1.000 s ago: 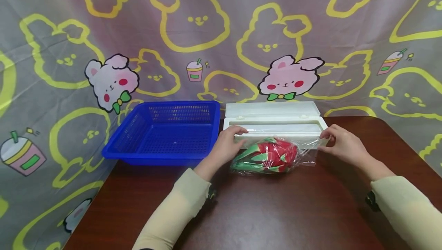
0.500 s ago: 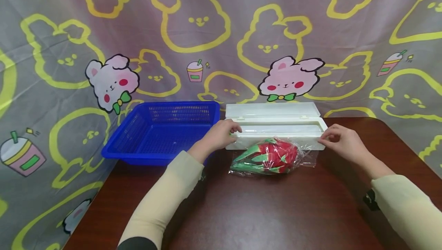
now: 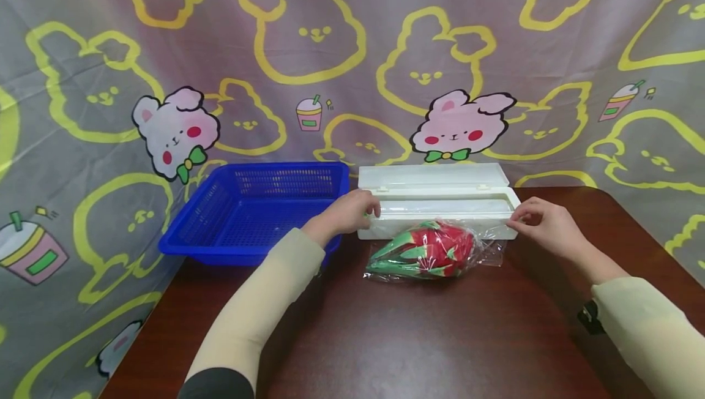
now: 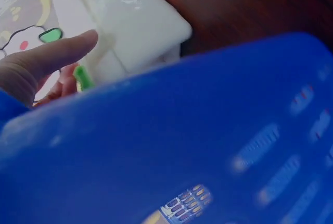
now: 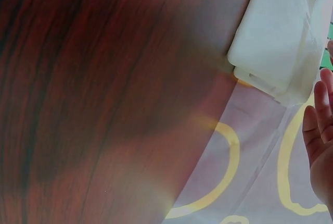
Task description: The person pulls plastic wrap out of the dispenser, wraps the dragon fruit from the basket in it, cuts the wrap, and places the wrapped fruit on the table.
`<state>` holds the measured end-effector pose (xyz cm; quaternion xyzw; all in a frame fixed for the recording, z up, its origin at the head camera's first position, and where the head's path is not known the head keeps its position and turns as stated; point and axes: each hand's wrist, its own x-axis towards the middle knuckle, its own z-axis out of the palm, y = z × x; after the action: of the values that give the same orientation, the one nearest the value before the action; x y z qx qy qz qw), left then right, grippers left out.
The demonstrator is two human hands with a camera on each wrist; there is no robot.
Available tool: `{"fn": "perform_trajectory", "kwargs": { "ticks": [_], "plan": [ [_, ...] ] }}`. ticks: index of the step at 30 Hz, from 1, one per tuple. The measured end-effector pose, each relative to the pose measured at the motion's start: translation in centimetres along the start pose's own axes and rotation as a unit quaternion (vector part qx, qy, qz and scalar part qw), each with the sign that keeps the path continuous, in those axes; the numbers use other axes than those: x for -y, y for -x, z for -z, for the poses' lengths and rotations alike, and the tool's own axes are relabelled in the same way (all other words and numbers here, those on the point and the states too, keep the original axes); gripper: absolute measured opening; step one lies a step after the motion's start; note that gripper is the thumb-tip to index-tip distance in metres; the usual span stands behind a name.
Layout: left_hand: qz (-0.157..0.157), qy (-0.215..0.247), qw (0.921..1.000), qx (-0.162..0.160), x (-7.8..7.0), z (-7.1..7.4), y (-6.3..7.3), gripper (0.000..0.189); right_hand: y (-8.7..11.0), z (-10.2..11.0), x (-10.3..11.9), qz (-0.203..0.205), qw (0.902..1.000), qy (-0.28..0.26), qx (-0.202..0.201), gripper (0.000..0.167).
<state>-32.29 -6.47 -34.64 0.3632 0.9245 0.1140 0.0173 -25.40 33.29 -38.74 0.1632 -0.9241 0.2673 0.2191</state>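
A white cling film dispenser (image 3: 440, 206) lies with its lid (image 3: 435, 175) raised and a roll of clear film inside. At its left front end my left hand (image 3: 348, 210) curls its fingers around the small green slide cutter (image 4: 82, 78), the thumb above it in the left wrist view. Thumb and forefinger of my right hand (image 3: 545, 224) pinch clear film at the right front corner. Just before the dispenser lies a dragon fruit (image 3: 435, 249), red with green scales, wrapped in clear film. In the right wrist view my right hand (image 5: 322, 130) shows only partly, its fingertips beyond the frame.
A blue perforated basket (image 3: 259, 221) stands left of the dispenser, its rim under my left forearm. Everything rests on a dark brown wooden table (image 3: 440, 338). A grey cloth (image 3: 352, 50) with cartoon rabbits hangs behind.
My left hand has moved left from over the fruit's green end to the dispenser's left end, uncovering that end. My right hand stays at the right corner, its fingers drawn closer together.
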Motion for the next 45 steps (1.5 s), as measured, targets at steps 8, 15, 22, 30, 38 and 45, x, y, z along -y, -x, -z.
{"fn": "perform_trajectory", "kwargs": {
  "ticks": [8,15,22,30,38,45],
  "plan": [
    [-0.028,-0.028,0.9992,-0.008,0.3,0.0,-0.5,0.016,0.1,0.3,0.1,-0.01,0.9999,-0.007,0.006,0.012],
    [-0.037,0.001,0.999,-0.023,0.5,0.2,0.1,0.015,0.1,0.7,0.4,-0.018,0.9994,-0.025,0.016,0.012],
    [-0.002,0.008,0.9996,-0.029,-0.1,0.5,0.3,0.009,0.2,1.3,0.8,-0.055,0.9953,-0.071,0.037,0.011],
    [-0.007,-0.029,0.9993,-0.024,-0.1,0.2,-0.4,0.011,0.1,1.0,1.0,-0.06,0.9924,-0.094,0.052,0.012],
    [-0.016,-0.024,0.9993,-0.024,0.5,0.3,-0.2,0.015,0.0,1.1,1.1,-0.063,0.9933,-0.082,0.052,0.013],
    [-0.023,-0.005,0.9997,-0.006,0.4,0.2,0.2,0.013,0.2,1.0,1.2,-0.064,0.9925,-0.088,0.055,0.012]
  ]
}}
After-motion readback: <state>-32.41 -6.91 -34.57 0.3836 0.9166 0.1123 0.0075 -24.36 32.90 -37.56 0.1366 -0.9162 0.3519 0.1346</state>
